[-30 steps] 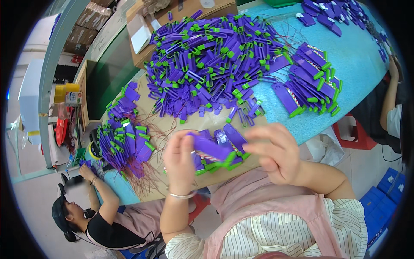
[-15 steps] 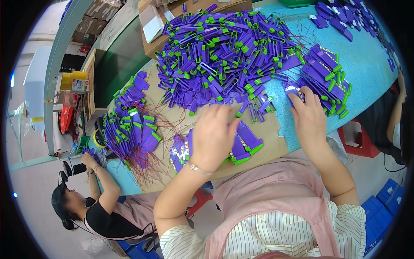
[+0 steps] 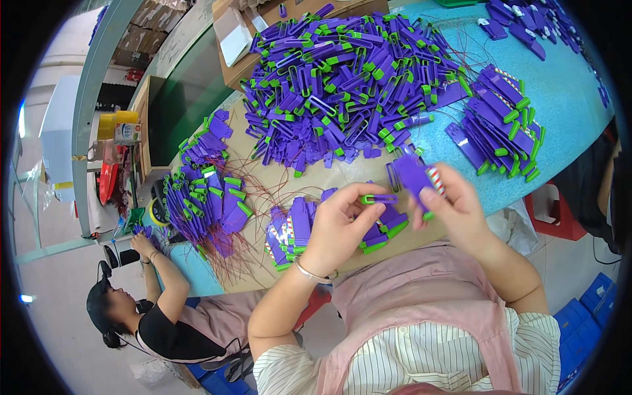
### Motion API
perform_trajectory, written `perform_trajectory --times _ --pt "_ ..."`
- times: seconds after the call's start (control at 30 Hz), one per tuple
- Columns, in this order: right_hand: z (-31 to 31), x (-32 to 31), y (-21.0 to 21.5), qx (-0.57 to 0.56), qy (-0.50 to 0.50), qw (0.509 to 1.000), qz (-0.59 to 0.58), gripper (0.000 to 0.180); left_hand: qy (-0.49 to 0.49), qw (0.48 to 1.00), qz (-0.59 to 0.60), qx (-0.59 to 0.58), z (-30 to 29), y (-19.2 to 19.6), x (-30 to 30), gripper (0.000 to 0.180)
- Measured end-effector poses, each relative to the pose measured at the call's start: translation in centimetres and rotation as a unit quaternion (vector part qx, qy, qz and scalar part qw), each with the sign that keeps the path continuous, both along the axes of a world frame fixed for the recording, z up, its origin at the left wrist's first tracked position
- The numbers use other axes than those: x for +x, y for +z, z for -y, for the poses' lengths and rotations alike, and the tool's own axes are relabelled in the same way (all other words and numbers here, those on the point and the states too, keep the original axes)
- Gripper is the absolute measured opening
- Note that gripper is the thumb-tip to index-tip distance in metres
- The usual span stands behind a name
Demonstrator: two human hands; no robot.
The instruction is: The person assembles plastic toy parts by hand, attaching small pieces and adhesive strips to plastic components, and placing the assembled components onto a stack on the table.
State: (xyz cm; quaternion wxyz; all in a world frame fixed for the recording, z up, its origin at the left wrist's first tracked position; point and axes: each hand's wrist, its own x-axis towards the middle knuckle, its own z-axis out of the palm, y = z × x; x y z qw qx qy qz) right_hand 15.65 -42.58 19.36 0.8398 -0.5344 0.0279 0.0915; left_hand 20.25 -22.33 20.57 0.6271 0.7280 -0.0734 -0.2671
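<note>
Frame centre, left hand (image 3: 339,227) grip pinched on slim purple clip (image 3: 380,198), right hand (image 3: 457,207) grip clamped on flat purple tag (image 3: 413,175), both above counter (image 3: 329,178), small purple stack (image 3: 293,227) just left.

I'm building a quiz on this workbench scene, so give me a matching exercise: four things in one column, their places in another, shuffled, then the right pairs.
Things:
1. big heap of purple and green plastic parts
2. flat purple plastic piece
3. silver bracelet
4. neat stack of purple parts

Places:
A. on the left wrist
B. at the table's right, on the turquoise top
C. in the right hand
D. middle of the table, far side

Pairs: 1-D, 2-C, 3-A, 4-B
</note>
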Motion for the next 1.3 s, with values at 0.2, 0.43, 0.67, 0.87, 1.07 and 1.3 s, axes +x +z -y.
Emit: perform_trajectory --times 0.2,0.43,0.67,0.87,1.07,1.3 --pt "-1.2 -0.2 -0.3 0.039 0.133 0.987 -0.078 0.022 0.095 0.988 -0.025 -0.115 -0.3 1.7 -0.1 0.026" --pt "-1.7 0.1 -0.6 0.072 0.087 0.993 -0.036 0.027 0.105 0.986 0.117 -0.055 0.7 1.2 -1.9 0.040" --pt "-0.3 0.2 0.5 -0.021 0.201 0.977 -0.063 0.023 -0.118 0.978 0.167 0.035 -0.7 2.6 -1.3 0.052" --pt "-1.6 -0.1 1.7 0.012 0.155 0.987 -0.033 0.021 0.118 0.979 0.144 -0.077 0.6 2.4 -3.3 0.060" --pt "-1.8 -1.0 0.4 -0.013 0.133 0.991 -0.009 0.020 -0.074 0.935 0.339 0.079 -0.1 3.5 -0.7 0.031" --pt "-1.0 -0.3 0.8 -0.277 0.078 0.934 0.212 0.046 -0.065 0.977 0.165 0.122 -0.2 3.7 -1.4 0.019"
